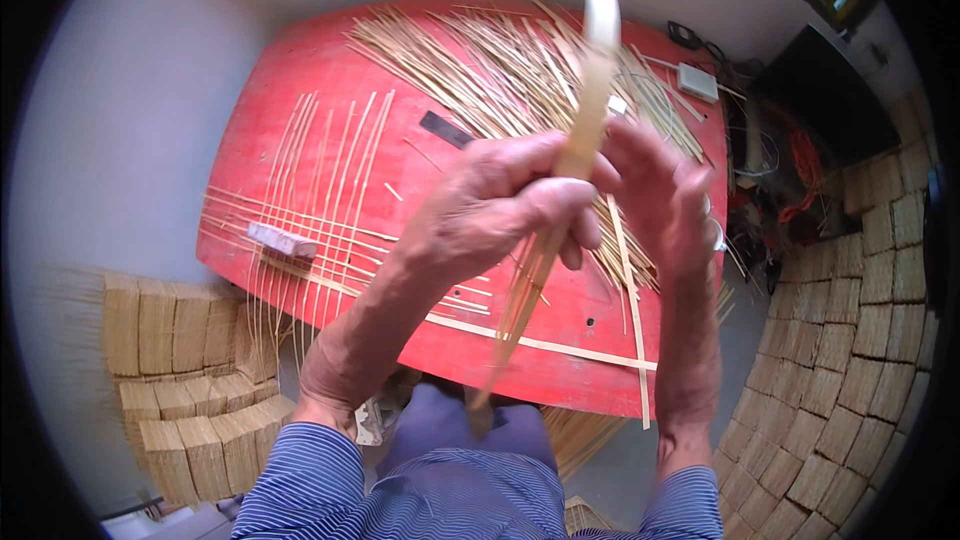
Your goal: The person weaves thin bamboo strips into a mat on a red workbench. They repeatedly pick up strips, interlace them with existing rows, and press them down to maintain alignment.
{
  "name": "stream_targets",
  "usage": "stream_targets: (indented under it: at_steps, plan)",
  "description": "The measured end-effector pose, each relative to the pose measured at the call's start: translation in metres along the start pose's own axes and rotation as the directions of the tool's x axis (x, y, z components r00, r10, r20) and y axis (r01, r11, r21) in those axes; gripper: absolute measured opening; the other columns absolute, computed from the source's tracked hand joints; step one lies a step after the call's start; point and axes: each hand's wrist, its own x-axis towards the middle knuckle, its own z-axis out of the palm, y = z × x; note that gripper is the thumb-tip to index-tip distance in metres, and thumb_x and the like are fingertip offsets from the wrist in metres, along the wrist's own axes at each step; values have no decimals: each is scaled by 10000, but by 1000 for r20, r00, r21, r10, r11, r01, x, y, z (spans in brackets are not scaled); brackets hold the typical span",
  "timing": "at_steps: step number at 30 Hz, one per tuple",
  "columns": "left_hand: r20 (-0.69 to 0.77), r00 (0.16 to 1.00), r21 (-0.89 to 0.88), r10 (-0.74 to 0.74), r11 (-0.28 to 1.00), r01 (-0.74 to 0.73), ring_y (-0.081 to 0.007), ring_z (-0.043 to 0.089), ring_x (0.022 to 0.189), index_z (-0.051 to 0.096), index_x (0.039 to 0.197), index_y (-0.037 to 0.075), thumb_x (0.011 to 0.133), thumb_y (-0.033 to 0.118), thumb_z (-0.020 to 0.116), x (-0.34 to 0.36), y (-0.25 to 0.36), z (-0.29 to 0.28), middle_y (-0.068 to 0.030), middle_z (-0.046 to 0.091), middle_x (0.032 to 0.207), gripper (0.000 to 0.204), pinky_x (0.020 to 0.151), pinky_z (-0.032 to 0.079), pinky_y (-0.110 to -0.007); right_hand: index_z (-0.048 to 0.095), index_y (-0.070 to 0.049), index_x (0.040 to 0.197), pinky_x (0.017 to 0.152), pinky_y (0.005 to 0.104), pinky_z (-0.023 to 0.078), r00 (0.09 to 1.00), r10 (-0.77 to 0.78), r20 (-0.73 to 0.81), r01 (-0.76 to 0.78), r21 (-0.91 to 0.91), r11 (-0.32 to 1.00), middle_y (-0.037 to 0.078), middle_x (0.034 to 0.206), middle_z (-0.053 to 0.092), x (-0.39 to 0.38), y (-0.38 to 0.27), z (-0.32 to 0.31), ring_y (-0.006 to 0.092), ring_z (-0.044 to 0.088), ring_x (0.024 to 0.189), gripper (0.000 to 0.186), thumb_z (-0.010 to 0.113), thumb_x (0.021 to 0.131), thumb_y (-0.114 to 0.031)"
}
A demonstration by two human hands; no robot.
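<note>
Over the middle of the red table my left hand [505, 190] pinches a long, pale bamboo strip [584, 140] between thumb and fingers. The strip's upper end curls over to the left, and its lower end reaches down toward my lap. Just to the right of the strip is my right hand [660, 190], raised and smeared by motion. Its fingers are too blurred to read, and whether it touches the strip cannot be made out. On the table's left side lies an open lattice of crossed thin strips [330, 210], with a pale block [282, 240] resting on it.
A heap of loose bamboo strips [480, 70] covers the far part of the red table [320, 60]. A dark flat bar [446, 129] lies beside it. A white box [697, 82] sits at the far right corner. Stacked woven bundles [840, 370] stand on the right, others [200, 420] on the left.
</note>
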Motion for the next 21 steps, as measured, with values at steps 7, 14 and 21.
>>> stream_targets:
  at_steps: [7,14,21]
  plan:
    - [152,965,6,-215,976,217,-140,701,757,691,1070,-18,987,180,622,-82,-12,-68,-78,716,833,225,708,585,-302,502,77,1253,901,366,392,966,-244,-91,243,-20,970,73,968,520,61,-62,65,206,529,945,292,519,1025,-104]
    - [-9,935,482,-355,818,316,-122,639,647,708,854,24,882,210,707,-217,-90,-201,-36,658,696,189,618,511,-299,562,14,1175,957,384,511,869,-219,-445,153,-178,972,115,1107,570,-77,-28,-20,225,583,1019,190,566,1011,-82]
    - [121,774,441,-621,733,519,-130,595,614,704,848,42,880,235,703,-324,-200,-317,-26,643,677,195,591,471,-323,649,45,1076,842,421,635,275,2,-962,-261,-73,963,161,991,718,-256,133,0,269,713,886,145,591,960,-20]
